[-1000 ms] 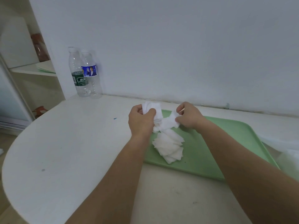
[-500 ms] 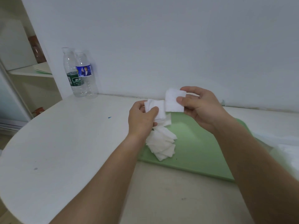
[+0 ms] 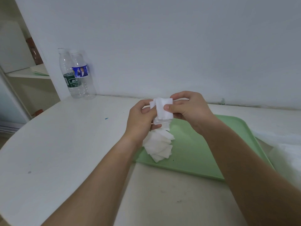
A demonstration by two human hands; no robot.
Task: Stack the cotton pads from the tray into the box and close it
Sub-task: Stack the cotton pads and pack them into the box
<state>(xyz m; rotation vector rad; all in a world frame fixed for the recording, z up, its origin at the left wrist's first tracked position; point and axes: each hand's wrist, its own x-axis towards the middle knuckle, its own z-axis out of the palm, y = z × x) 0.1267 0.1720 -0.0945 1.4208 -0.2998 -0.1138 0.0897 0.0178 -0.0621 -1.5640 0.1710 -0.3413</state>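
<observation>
Nearest, the white counter [image 3: 57, 152] carries a green tray [image 3: 203, 152]. Loose pads [image 3: 158, 147], white and square, lie fanned and overlapping on the tray's left end. Just above them a stack [image 3: 163, 110] of pads is held upright, its edges roughly aligned. The left grip [image 3: 140, 118] curls round the stack's left side. The right grip [image 3: 189, 110] pinches its right side, thumb in front and fingers behind. Farther left, a small blue mark [image 3: 106, 118] shows on the counter. At the wall stand two clear bottles, touching. The left bottle [image 3: 71, 79] has a dark green label with white characters that are not legible. The right bottle [image 3: 82, 74] has a blue label picturing a person, its writing too small to read. A shelf [image 3: 29, 73] lies beyond.
</observation>
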